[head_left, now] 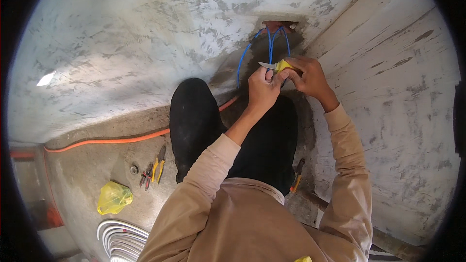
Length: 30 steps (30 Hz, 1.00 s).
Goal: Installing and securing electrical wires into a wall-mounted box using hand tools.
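My right hand (310, 77) is closed round the yellow handle of a knife (283, 65), whose short blade points left. Just left of it, my left hand (263, 88) pinches a blue wire (271, 46) close below the blade. Whether the blade touches the wire I cannot tell. Several blue wires come out of a rectangular recess (280, 25) low in the wall. One loose blue wire (241, 63) hangs at the left, and another bends down at the right behind my right hand.
Pliers with yellow handles (158, 167), a red-and-black hand tool (145, 177), a tape roll (134, 169) and a yellow plastic bag (114, 197) lie left on the floor. An orange hose (116, 140) runs along the wall. Coiled white conduit (119, 242) sits lower left. Another tool (297, 175) lies right of my leg.
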### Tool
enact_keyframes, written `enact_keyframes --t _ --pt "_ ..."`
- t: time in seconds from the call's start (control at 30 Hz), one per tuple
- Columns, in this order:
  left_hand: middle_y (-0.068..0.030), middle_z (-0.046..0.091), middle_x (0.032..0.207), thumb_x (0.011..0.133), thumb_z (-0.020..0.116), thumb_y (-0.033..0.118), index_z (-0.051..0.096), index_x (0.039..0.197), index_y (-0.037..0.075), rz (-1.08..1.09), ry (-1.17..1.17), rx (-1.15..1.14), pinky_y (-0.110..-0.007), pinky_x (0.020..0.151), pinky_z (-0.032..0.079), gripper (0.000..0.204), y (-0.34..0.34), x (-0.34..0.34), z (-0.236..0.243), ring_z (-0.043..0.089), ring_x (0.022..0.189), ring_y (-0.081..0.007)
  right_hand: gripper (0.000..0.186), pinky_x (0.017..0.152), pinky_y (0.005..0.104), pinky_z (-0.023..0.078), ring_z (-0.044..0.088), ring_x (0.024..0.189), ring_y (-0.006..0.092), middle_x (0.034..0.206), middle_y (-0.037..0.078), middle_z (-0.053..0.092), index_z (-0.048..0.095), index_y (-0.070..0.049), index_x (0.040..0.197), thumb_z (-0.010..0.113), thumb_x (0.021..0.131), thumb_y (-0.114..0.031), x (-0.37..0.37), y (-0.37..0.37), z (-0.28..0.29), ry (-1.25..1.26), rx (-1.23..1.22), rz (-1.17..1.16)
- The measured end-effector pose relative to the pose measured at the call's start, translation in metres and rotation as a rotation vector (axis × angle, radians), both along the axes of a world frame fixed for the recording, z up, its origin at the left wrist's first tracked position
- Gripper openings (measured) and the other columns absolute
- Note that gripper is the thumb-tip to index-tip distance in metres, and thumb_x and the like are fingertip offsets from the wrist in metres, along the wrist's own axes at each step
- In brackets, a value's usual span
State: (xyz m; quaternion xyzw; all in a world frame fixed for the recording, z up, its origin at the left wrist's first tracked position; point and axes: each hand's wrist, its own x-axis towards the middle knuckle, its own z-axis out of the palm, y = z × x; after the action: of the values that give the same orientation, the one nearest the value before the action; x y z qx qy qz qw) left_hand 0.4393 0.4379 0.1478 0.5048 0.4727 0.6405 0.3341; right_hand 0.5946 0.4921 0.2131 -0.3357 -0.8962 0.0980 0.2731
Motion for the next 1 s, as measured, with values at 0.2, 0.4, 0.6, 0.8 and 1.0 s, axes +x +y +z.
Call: enact_keyframes --t 0.2,0.4,0.6,0.8,1.0 --pt "-0.0107 0.062 0.069 0.088 0.074 0.026 0.059 0.089 -0.005 0.003 0.057 -0.047 -0.030 0.060 0.046 0.035 0.001 0.001 -0.002 0.050 0.065 -0.0102 0.033 0.060 0.0392 0.051 0.065 0.070 0.0350 0.084 0.015 0.067 0.069 -0.005 0.106 0.074 0.080 -0.024 0.001 -0.002 -0.008 0.022 0.103 -0.053" --pt "-0.0098 0.058 0.065 0.086 0.075 0.032 0.059 0.083 -0.006 0.017 0.065 -0.083 -0.031 0.058 0.044 0.041 0.005 0.001 -0.002 0.045 0.062 -0.0112 0.032 0.058 0.0393 0.051 0.065 0.069 0.0349 0.085 0.015 0.066 0.069 -0.005 0.106 0.074 0.078 -0.021 0.001 -0.006 -0.010 0.016 0.149 -0.122" --pt "-0.0116 0.056 0.062 0.083 0.076 0.043 0.059 0.081 -0.005 0.013 0.112 -0.056 -0.032 0.055 0.042 0.051 0.004 -0.001 0.000 0.041 0.060 -0.0118 0.034 0.056 0.0384 0.051 0.065 0.066 0.0340 0.083 0.013 0.065 0.067 -0.005 0.108 0.075 0.078 -0.020 0.002 -0.009 -0.019 0.053 0.254 -0.144" --pt "-0.0132 0.055 0.061 0.083 0.075 0.045 0.060 0.081 -0.005 -0.022 0.107 0.002 -0.034 0.055 0.042 0.052 0.008 -0.006 -0.005 0.040 0.059 -0.0144 0.034 0.054 0.0375 0.051 0.064 0.064 0.0328 0.085 0.011 0.064 0.064 -0.005 0.110 0.073 0.080 -0.020 -0.001 -0.013 -0.032 0.078 0.346 -0.178" --pt "-0.0160 0.047 0.058 0.084 0.075 0.039 0.050 0.069 -0.004 -0.103 0.261 -0.021 -0.039 0.053 0.040 0.053 0.005 -0.018 0.010 0.038 0.053 -0.0233 0.033 0.056 0.0391 0.051 0.064 0.067 0.0352 0.085 0.015 0.066 0.065 -0.003 0.109 0.070 0.084 -0.023 0.003 -0.008 -0.031 0.160 0.237 -0.094"
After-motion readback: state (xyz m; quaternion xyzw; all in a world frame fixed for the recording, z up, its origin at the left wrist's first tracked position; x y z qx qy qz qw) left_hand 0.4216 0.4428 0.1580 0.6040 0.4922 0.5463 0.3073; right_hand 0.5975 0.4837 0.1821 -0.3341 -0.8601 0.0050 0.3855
